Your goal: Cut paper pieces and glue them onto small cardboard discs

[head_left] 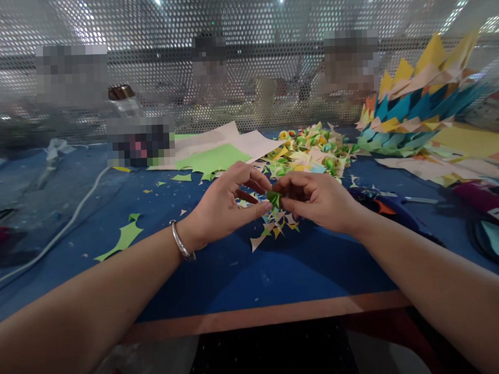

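Between my two hands, over the middle of the table, is a small folded green paper piece [273, 199]. My left hand [229, 201] pinches its left side with thumb and fingers; a silver bangle [180, 241] circles that wrist. From the right, the thumb and fingertips of my right hand [315, 198] close on the same piece. Small paper scraps [271, 227] in cream, yellow and green lie on the blue table [253, 279] beneath my hands. A heap of small folded paper pieces [313, 149] sits just behind them.
Green paper [218, 158] and pale sheets lie at the back. A tiered paper model [414, 107] stands at back right. Blue-handled scissors [410, 217] rest right of my hand. A white cable [76, 215] crosses the left side, near a cut green scrap [126, 237]. Perforated metal mesh [253, 56] rises behind.
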Demonstrator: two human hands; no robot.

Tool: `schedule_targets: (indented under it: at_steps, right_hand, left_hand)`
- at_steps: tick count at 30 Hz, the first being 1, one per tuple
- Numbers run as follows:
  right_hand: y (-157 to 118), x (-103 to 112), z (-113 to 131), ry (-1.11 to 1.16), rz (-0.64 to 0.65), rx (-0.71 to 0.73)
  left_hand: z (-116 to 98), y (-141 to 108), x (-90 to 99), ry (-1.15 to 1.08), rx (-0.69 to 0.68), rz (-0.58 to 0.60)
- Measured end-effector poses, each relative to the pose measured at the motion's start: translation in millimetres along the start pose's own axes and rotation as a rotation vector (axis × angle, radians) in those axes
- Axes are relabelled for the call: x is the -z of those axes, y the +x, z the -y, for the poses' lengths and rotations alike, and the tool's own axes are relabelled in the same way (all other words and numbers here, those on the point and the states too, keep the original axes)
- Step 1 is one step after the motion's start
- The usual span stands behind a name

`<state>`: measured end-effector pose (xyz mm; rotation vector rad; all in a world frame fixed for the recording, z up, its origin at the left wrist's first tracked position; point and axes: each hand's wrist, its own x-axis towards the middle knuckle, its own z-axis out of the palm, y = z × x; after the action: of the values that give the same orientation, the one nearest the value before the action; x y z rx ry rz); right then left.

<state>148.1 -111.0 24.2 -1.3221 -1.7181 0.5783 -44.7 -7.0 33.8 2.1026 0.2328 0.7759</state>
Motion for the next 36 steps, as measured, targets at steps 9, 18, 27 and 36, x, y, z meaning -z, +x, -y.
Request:
schedule_targets:
  at_steps: [9, 18, 27, 36]
  right_hand:
    - [0, -1, 3, -0.003, -0.003, -0.003]
    - [1, 0, 4, 0.008, -0.006, 0.0]
    - [2, 0, 3, -0.039, -0.004, 0.008]
    - [1, 1, 0, -0.051, -0.004, 0.017]
  left_hand:
    - [-3, -1, -0.1, 0.285, -0.141, -0.001]
    - [-10, -4, -2.0, 0.295, -0.127, -0.027]
    - [-11, -8, -4.5, 0.465, -0.198, -0.046]
    - [-10, -8, -4.9, 0.537, -0.166, -0.009]
